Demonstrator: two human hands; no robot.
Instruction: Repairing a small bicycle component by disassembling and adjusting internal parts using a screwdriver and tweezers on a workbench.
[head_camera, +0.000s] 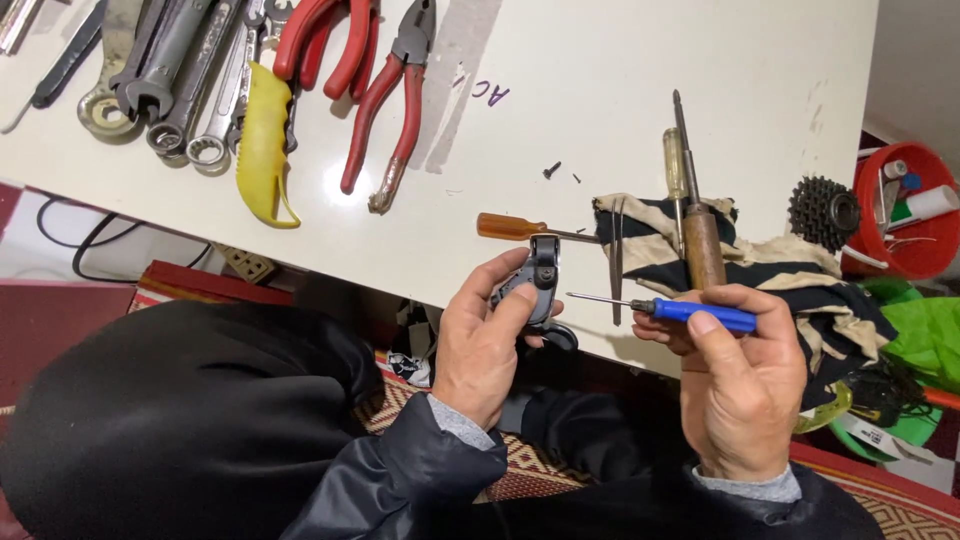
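Observation:
My left hand grips a small black and grey mechanical part at the near edge of the white table. In my right hand is a thin blue-handled screwdriver, held level, its tip pointing left and stopping a little short of the part. Just behind the part lies an orange-handled screwdriver. Two small black screws rest on the table farther back.
A striped cloth at right carries a wooden-handled screwdriver and a yellow-handled one. Red pliers, several wrenches and a yellow tool lie at back left. A sprocket cluster and a red tub stand right.

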